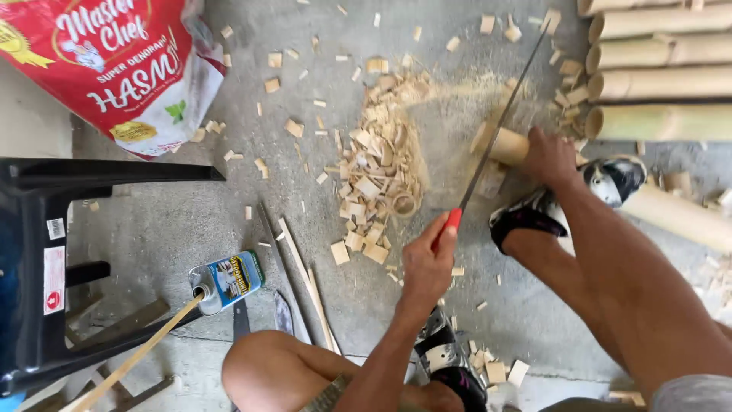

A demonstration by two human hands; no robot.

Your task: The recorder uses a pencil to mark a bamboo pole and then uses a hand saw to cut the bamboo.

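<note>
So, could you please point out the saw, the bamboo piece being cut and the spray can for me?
saw (499, 126): head view, middle of the thin blade.
bamboo piece (507, 145): head view, cut end under the blade.
spray can (232, 280): head view, middle of the labelled body.

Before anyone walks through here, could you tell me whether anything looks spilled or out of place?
Yes. Pale bamboo offcuts and sawdust lie scattered across the grey concrete floor, heaped left of the bamboo pole being sawn. A blue-labelled spray can lies tipped on its side near the black plastic chair.
</note>
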